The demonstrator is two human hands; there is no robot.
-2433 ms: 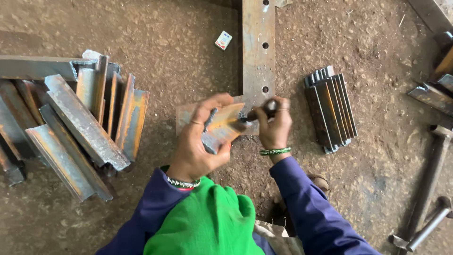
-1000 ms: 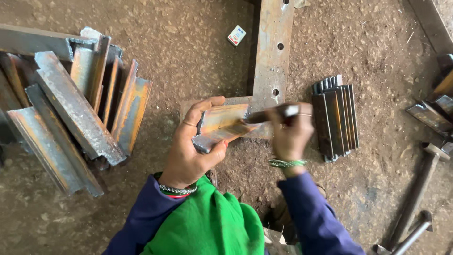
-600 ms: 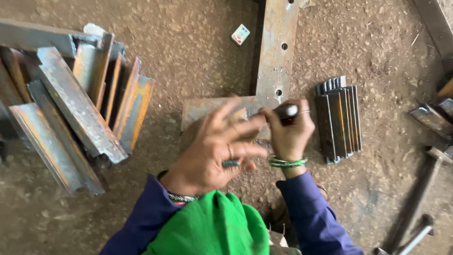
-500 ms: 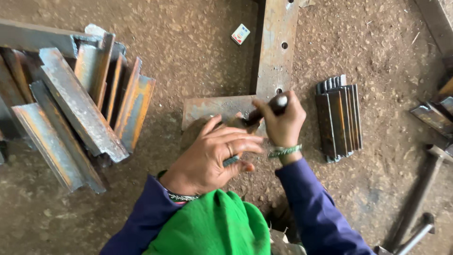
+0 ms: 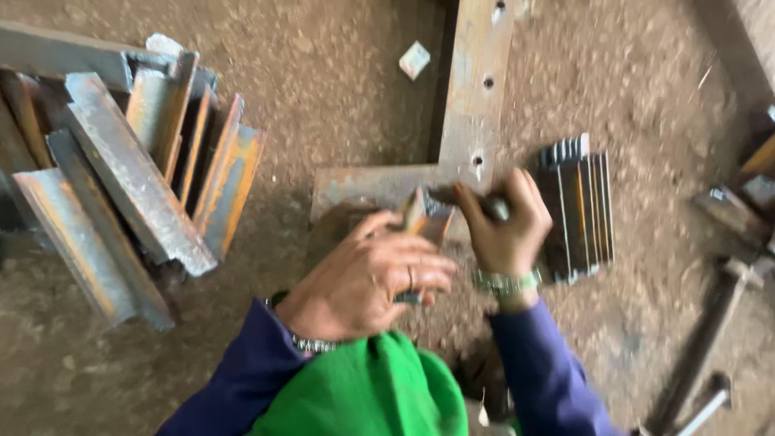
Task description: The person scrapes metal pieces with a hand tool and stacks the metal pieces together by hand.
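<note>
While the view is smeared by motion blur, the left hand (image 5: 367, 278) lies palm-down over a small rusty steel angle piece (image 5: 426, 216), its fingers (image 5: 420, 274) spread and curled loosely over the near part of that piece; whether they actually grip it cannot be told. Just to the right, the right hand (image 5: 504, 230) is closed in a fist around a dark marker-like tool with a pale end (image 5: 476, 202), whose tip points left toward the angle piece. That piece sits on a flat rusty steel plate (image 5: 363, 186) lying on the dirt floor (image 5: 323, 73), near the middle of the scene. From the plate's right end, a long flat steel bar with 3 drilled holes (image 5: 476, 89) runs away to the far edge. Right of the right hand lies a stack of dark thin steel plates set on edge (image 5: 581, 202). At the left, a pile of rusty steel angle sections (image 5: 137, 178) leans together. A small pale cube-like block (image 5: 414, 59) rests on the floor, far, left of the bar. Metal rods (image 5: 710, 339) lie at the near right.
</note>
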